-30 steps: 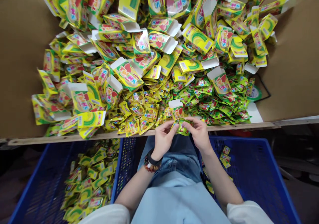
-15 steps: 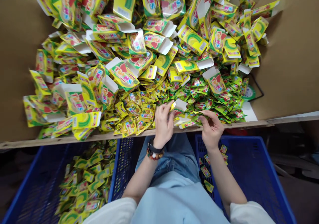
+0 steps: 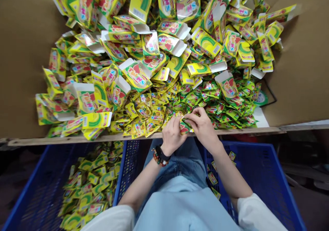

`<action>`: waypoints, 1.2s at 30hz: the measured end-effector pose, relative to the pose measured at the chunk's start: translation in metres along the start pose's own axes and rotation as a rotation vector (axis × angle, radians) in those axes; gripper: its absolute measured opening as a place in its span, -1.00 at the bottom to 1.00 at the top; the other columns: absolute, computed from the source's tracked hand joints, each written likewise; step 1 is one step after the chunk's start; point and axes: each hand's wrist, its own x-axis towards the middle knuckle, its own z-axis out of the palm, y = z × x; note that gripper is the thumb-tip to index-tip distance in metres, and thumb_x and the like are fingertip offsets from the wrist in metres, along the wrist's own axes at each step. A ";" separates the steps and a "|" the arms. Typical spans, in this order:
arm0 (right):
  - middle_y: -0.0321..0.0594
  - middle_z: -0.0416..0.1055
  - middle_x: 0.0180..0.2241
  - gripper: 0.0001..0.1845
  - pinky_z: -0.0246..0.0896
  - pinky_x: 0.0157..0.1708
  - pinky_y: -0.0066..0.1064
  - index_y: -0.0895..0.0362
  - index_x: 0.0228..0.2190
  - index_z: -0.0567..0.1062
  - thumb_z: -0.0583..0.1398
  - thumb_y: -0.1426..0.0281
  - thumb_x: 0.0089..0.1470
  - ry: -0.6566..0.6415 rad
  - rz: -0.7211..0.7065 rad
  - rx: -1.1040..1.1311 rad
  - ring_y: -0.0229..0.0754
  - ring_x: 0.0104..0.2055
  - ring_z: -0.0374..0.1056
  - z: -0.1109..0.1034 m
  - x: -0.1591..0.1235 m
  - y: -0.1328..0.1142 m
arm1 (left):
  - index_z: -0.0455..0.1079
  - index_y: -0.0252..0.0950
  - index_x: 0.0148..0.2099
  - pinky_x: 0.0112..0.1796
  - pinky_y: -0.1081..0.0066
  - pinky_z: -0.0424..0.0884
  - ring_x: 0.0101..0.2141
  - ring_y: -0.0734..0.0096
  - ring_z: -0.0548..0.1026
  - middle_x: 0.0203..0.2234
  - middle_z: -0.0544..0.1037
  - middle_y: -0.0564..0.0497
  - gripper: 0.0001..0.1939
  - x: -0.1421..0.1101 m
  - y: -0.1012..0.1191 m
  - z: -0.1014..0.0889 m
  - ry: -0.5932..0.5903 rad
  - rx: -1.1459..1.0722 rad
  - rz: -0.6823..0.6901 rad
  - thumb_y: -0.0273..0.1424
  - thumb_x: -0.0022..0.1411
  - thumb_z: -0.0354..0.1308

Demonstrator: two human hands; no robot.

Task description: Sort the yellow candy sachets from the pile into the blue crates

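My left hand (image 3: 172,135) is closed around a small printed carton (image 3: 183,129) at the front edge of the bench. Fingers of my right hand (image 3: 204,127) pinch a green candy sachet (image 3: 187,122) against the carton's upper end. Most of the sachet is hidden by the fingers, and I cannot tell how far inside it sits. Just beyond my hands lie loose yellow sachets (image 3: 156,116) on the left and green sachets (image 3: 218,112) on the right. Behind them rises a heap of yellow-green cartons (image 3: 135,76), many with white flaps open.
Brown cardboard walls (image 3: 303,70) flank the heap. A wooden ledge (image 3: 89,139) runs along the front. Below it, a blue crate (image 3: 38,186) at left holds many cartons (image 3: 87,200); another blue crate (image 3: 262,176) at right holds several. A black wire loop (image 3: 273,95) lies at right.
My right hand has moved left with the green sachet, from beside the carton to its opening. My left hand has turned and closed further over the carton. The view has shifted slightly.
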 end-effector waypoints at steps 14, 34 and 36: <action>-0.24 0.58 -0.12 -0.63 0.03 -0.07 -0.17 0.00 -0.02 0.50 0.10 0.55 0.22 0.239 -0.183 -0.091 -0.08 -0.07 0.36 0.022 -0.020 -0.010 | 0.23 -0.30 0.14 -0.16 0.25 0.50 -0.17 0.19 0.54 -0.18 0.52 -0.16 -0.49 -0.011 -0.005 0.007 0.161 -0.259 -0.051 -0.33 0.16 0.21; -0.17 0.37 0.16 -0.28 0.20 0.16 -0.11 -0.06 0.24 0.23 0.24 0.35 0.05 0.149 0.407 0.858 -0.03 0.18 0.31 0.038 -0.032 -0.001 | 0.08 -0.22 0.21 -0.20 0.25 0.54 -0.11 0.18 0.57 -0.07 0.51 -0.17 -0.34 -0.022 -0.013 0.017 0.265 -0.287 0.050 -0.21 0.16 0.27; -0.18 0.44 0.10 -0.34 0.29 0.11 -0.13 -0.03 0.19 0.32 0.24 0.34 0.03 0.012 0.480 1.034 -0.02 0.11 0.39 0.045 -0.031 0.000 | 0.12 -0.18 0.14 -0.22 0.26 0.53 -0.11 0.20 0.57 -0.06 0.51 -0.16 -0.44 -0.024 -0.016 0.019 0.278 -0.297 0.169 -0.26 0.17 0.26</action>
